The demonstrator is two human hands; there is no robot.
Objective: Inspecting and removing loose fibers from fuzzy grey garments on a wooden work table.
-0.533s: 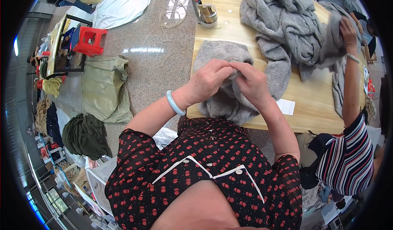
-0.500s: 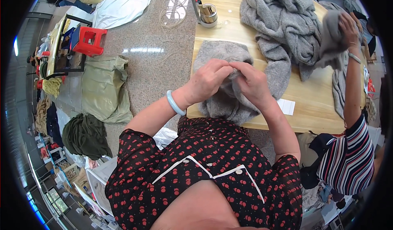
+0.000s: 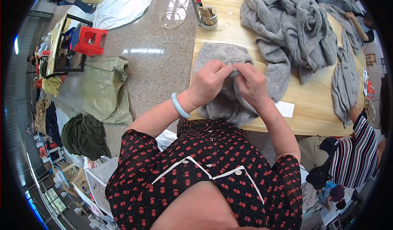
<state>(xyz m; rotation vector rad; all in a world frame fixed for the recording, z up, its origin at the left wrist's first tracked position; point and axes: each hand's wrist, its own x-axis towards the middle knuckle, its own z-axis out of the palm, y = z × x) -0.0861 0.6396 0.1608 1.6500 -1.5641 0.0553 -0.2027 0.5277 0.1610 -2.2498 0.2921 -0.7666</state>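
Note:
On the wooden table in front of me lies a fuzzy grey knit sweater, partly bunched up. My left hand pinches a small bit of its knit between thumb and fingers. Close against it, my right hand is closed on the same spot, so the fingertips of both hands nearly meet. The exact bit of fabric between the fingers is mostly hidden. The rest of the sweater spreads beyond and below my hands, toward the table's near edge.
A large heap of grey knitwear lies to the right. Beyond my hands stands a cup of tools. A white paper rests near the right forearm. Co-workers are at the right, one in a striped shirt. A red stool stands left.
The striped-shirt co-worker's raised hand has let go of a grey garment, now on the heap, and has drawn back to the table's right edge. My hands stay nearly in place, still pinching.

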